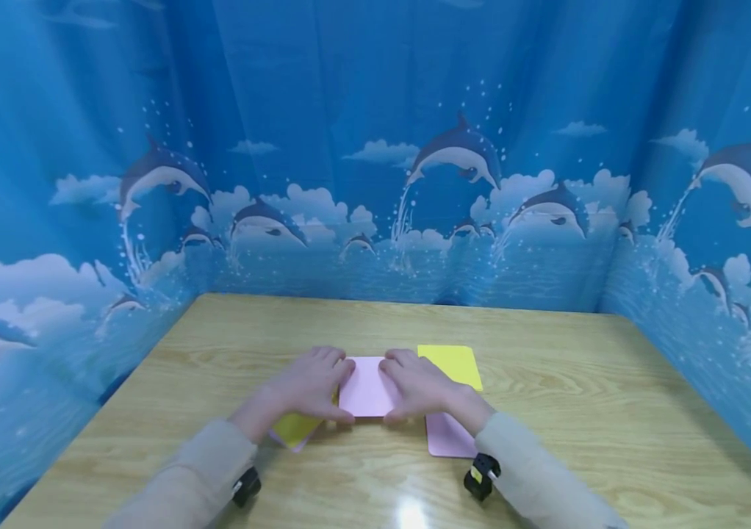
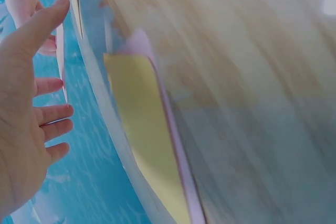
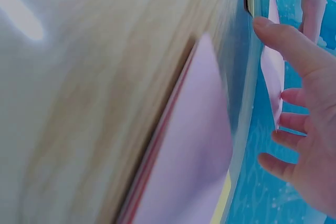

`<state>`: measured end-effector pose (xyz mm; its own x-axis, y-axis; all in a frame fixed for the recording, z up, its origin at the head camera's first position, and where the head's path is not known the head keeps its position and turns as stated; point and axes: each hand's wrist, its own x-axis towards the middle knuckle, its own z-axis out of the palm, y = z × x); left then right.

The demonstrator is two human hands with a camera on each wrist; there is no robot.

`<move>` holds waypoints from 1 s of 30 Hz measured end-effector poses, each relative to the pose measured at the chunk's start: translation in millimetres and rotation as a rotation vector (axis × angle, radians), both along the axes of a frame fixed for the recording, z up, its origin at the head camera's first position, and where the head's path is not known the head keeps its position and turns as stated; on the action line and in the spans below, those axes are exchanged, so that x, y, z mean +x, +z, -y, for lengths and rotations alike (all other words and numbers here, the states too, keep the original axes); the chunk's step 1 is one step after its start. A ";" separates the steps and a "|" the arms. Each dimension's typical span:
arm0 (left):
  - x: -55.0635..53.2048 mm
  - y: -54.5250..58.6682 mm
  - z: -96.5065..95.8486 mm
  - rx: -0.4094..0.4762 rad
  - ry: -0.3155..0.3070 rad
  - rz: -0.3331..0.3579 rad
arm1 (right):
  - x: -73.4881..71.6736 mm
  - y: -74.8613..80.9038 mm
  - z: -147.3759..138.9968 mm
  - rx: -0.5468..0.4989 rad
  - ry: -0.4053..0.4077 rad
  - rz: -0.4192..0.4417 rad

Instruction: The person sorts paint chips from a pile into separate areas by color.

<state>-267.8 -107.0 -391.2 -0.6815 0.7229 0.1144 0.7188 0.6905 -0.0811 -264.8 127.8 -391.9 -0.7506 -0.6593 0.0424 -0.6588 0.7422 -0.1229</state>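
A thin pink sheet (image 1: 367, 386) is held between my two hands near the middle of the table. My left hand (image 1: 312, 382) grips its left side, thumb at the near corner and fingertips at the far one. On the opposite side, my right hand (image 1: 422, 383) holds it in a mirrored way. The wrist views show this sheet nearly edge-on, raised off the tabletop. Below my left wrist lies a yellow sheet (image 1: 296, 428) over a pinkish-purple one, partly hidden by the hand. Under my right forearm lies another pink sheet (image 1: 448, 437), with reddish layers beneath it.
A yellow sheet (image 1: 451, 364) with rounded corners lies beyond my right wrist. The wood-grain table (image 1: 580, 411) is glossy. Blue curtains (image 1: 375, 147) with a dolphin print stand around its back and sides. A black wrist camera (image 1: 481, 476) hangs from my right sleeve.
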 end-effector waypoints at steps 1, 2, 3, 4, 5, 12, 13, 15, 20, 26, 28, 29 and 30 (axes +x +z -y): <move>0.0 0.8 -4.3 -0.005 -0.005 -0.008 | 1.3 0.6 -4.2 -0.004 -0.005 0.009; 0.1 1.7 -8.9 -0.011 -0.010 -0.012 | 2.6 1.2 -8.4 -0.010 -0.010 0.017; 0.1 2.4 -13.4 -0.021 -0.013 -0.019 | 4.0 1.6 -12.8 -0.011 -0.015 0.023; 0.5 3.3 -18.1 -0.030 -0.016 -0.029 | 5.3 1.6 -17.2 -0.014 -0.016 0.025; 0.9 4.2 -22.7 -0.041 -0.018 -0.039 | 6.5 1.6 -21.7 -0.017 -0.018 0.025; 3.4 2.8 -51.0 -0.107 -0.031 -0.042 | 14.2 -0.4 -49.6 -0.042 -0.033 0.041; 3.7 2.0 -54.2 -0.111 -0.031 -0.037 | 15.1 -0.7 -52.7 -0.041 -0.036 0.043; 4.3 0.9 -60.3 -0.114 -0.032 -0.023 | 16.8 -1.3 -58.5 -0.037 -0.041 0.043; 8.1 0.7 -72.7 -0.105 -0.040 0.006 | 22.4 -3.1 -70.5 -0.046 -0.042 0.039; 12.5 -0.1 -90.8 -0.130 -0.072 -0.010 | 32.4 -3.5 -87.8 -0.045 -0.052 0.050; 14.2 -1.0 -96.3 -0.146 -0.086 -0.015 | 35.4 -3.8 -93.1 -0.044 -0.051 0.054; 15.0 -1.5 -99.0 -0.154 -0.091 -0.017 | 36.9 -4.2 -95.5 -0.040 -0.049 0.053; 16.1 -1.7 -101.4 -0.159 -0.097 -0.015 | 38.3 -4.3 -97.6 -0.039 -0.044 0.052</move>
